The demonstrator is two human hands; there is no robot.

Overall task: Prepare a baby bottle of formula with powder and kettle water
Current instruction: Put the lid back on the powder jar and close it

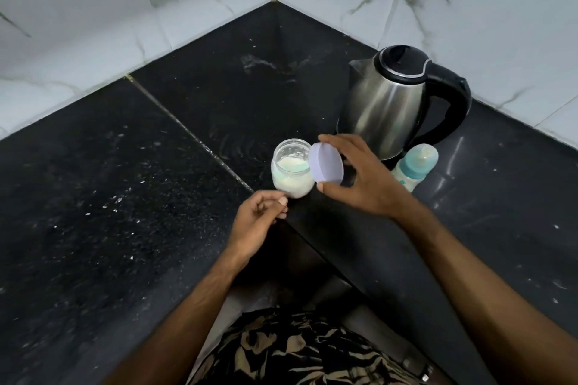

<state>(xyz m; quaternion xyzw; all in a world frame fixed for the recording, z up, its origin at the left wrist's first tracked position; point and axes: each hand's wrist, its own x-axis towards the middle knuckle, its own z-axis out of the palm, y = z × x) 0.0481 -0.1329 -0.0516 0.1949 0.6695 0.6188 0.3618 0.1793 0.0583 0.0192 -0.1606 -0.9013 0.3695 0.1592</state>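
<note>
A small clear jar (289,170) of white formula powder stands uncovered on the black counter's inner corner. My right hand (362,180) holds its lilac lid (327,167), tilted on edge just right of the jar mouth. My left hand (261,217) hovers below the jar with fingers loosely curled, thumb and forefinger near the jar's base, holding nothing that I can see. A baby bottle (414,170) with a teal collar and its teat on stands right of my right hand. Behind it sits a steel kettle (394,103) with black lid and handle, on its base.
The black granite counter (156,181) is L-shaped and wraps a corner, with white marble-look tiled walls (125,9) behind. White specks lie scattered on the left slab. The counter's front edges meet near my body, above patterned clothing (297,350).
</note>
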